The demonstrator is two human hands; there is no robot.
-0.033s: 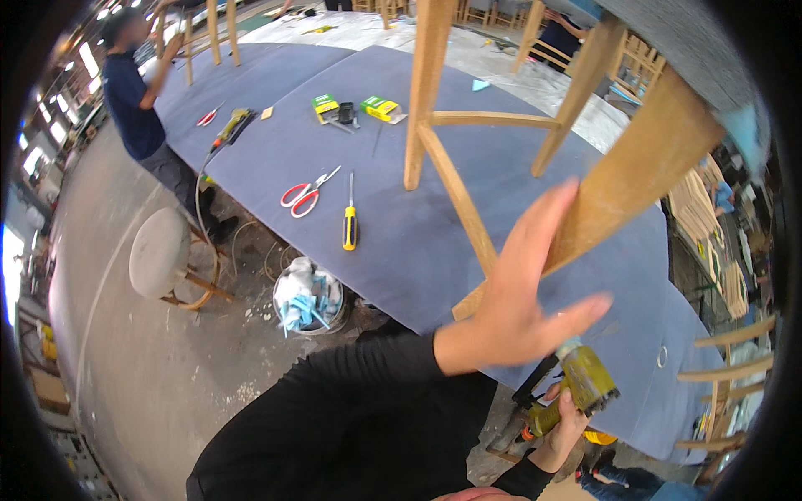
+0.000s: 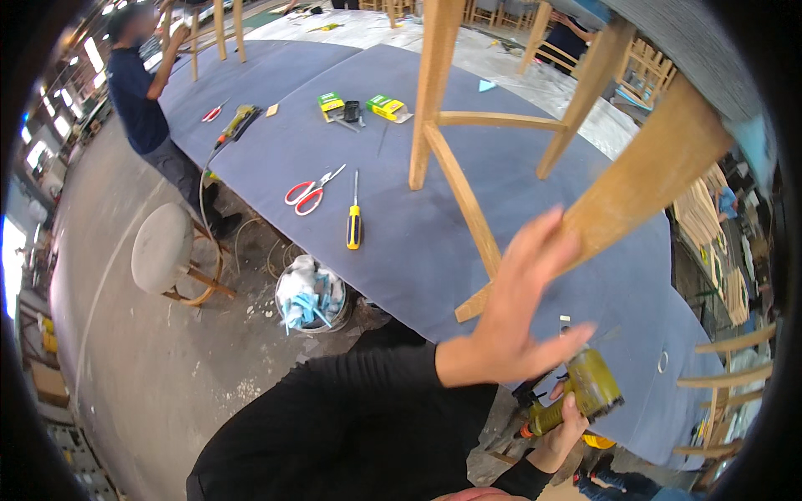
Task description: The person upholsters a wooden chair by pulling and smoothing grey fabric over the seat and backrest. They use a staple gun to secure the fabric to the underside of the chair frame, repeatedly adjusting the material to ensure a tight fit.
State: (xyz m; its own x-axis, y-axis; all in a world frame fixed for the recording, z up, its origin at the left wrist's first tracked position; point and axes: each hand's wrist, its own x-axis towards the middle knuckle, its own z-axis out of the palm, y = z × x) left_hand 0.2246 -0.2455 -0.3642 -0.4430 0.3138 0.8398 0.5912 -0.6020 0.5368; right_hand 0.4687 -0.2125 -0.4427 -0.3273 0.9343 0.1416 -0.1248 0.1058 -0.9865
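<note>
My left hand (image 2: 510, 321) is raised in front of the near leg of a wooden chair (image 2: 647, 171), fingers spread and slightly blurred. Nothing is in it; whether the fingertips touch the leg I cannot tell. The chair has a grey upholstered seat (image 2: 689, 42) at the upper right, and its legs are joined by wooden rails. In my right hand (image 2: 570, 430), lower right, is an olive-yellow pneumatic staple gun (image 2: 591, 386) with an orange fitting at its handle end. Part of the gun is hidden behind my left hand.
On the blue-grey tabletop (image 2: 317, 242) lie a screwdriver (image 2: 355, 227), red-handled scissors (image 2: 311, 194), small boxes (image 2: 386, 108) and another air tool (image 2: 238, 125). A bucket of scraps (image 2: 311, 294) and a round stool (image 2: 161, 249) stand left. A person (image 2: 138, 100) works at the far left.
My left hand has shifted slightly down, with its fingers lower on the near chair leg. The right hand keeps its hold on the staple gun. The whole view has shifted slightly.
</note>
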